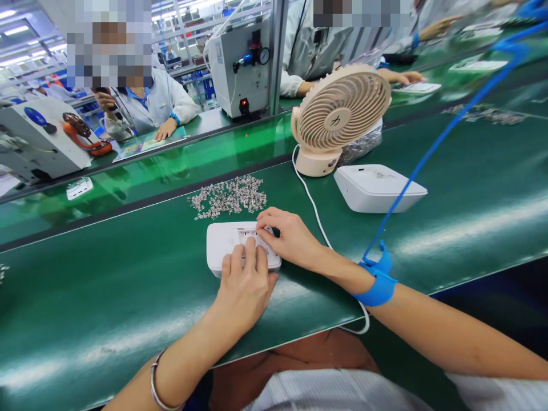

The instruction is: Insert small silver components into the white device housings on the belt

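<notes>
— Where are your fingers?

— My left hand lies flat on the white plastic box, fingers stretched out and pressing its top, gripping nothing. My right hand curls over the box's far right corner, fingertips pinched at a slot in the top; whether they hold a small part, I cannot tell.

— And the box?

— On the green mat, near its front edge, straight before me. Just behind it lies a heap of small metal parts.

— Further out?

— A blue wrist strap on my right wrist, its blue cord running up to the right. A second white box and a beige desk fan stand beyond; co-workers sit across the line.
</notes>
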Motion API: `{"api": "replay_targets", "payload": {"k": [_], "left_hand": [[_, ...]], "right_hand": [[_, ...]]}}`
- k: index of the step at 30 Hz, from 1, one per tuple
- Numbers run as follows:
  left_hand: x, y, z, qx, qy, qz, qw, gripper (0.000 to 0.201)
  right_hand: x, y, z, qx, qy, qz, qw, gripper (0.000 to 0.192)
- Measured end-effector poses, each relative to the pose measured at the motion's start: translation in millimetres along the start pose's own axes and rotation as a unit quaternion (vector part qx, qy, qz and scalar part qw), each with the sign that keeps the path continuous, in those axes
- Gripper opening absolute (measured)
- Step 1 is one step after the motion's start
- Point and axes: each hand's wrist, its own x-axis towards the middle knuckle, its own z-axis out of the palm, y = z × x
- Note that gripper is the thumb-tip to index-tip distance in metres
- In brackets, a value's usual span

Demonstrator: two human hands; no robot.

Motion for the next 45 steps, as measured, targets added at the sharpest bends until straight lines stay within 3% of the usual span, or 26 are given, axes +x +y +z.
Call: {"api": "replay_targets", "payload": {"k": [8,16,27,35,41,45], "left_hand": [[1,3,3.9,-0.011,-0.001,-0.001,1.0,0.042],[3,5,3.7,0.006,-0.002,-0.006,1.0,0.039],[2,7,4.0,-0.023,-0.001,-0.012,1.0,0.042],[2,10,2.6,0.024,0.005,-0.007,1.0,0.038],[2,12,0.7,0.05,0.011,-0.003,0.999,0.037],[2,15,-0.4,0.064,0.015,-0.004,0.998,0.037]], "right_hand": [[-2,1,8,-0.062,0.041,-0.027,0.997,0.015],[-13,4,-1,0.021,0.019,-0.031,0.999,0.022],[-22,7,0,-0.028,0.008,-0.051,0.998,0.028],[-14,2,-10,-0.117,-0.075,-0.123,0.983,0.03],[0,6,-6,0.022,-0.036,0.002,0.999,0.013],[3,5,6,0.03,-0.025,0.083,0.996,0.012]]}}
